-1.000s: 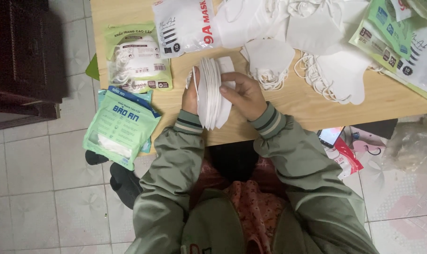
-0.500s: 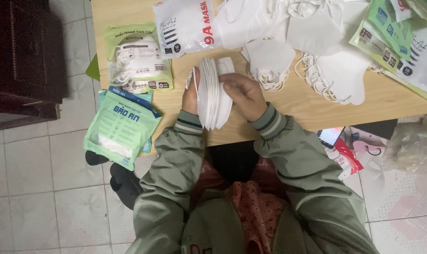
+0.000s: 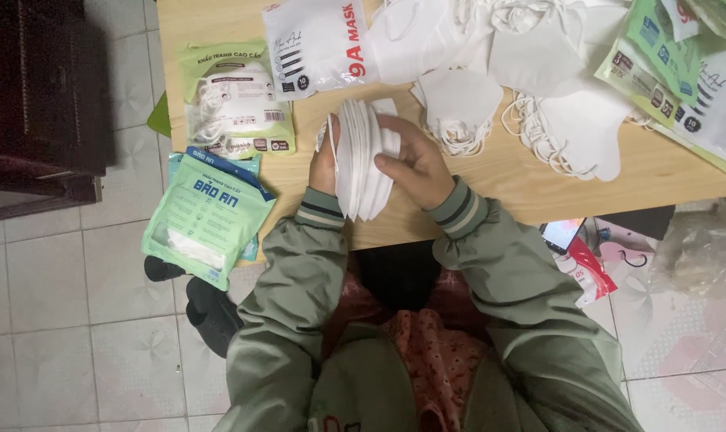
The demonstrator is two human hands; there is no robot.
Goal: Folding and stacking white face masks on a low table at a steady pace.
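Behind the mask stack [image 3: 361,160] both hands clamp – left hand [image 3: 324,164] half-hidden, right hand [image 3: 415,166] clear

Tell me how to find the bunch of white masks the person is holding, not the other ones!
Start at the wooden table and follow its near edge to the middle. There the left hand and right hand squeeze the stack of white masks between them. It is the only bunch standing on edge and pressed neatly together; the loose white masks behind lie flat and scattered.

Home packing spot, pale tiled floor [image 3: 51,320] at seven o'clock, light wooden table [image 3: 523,180], loose white face masks [image 3: 555,72] at one o'clock, green sealed mask packets [image 3: 207,220]
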